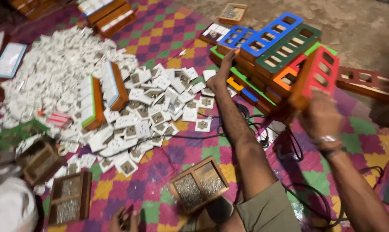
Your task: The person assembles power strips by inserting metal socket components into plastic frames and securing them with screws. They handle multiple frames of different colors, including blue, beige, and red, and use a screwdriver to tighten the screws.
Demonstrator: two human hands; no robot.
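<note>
Underfoot: checkered mat [160, 34] over bare dirt floor [366, 25], dim.

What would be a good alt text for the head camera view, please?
A person's right hand holds a red slotted wooden board beside a stack of coloured slotted boards, which the left hand touches. A large pile of white socket parts and wooden trays of screws lie on a chequered mat.

Painted wooden frames [284, 51] look matt and smooth; beside them, white plastic sockets [130, 107] appear glossy, lying on a woven cloth mat [168, 34].
</note>
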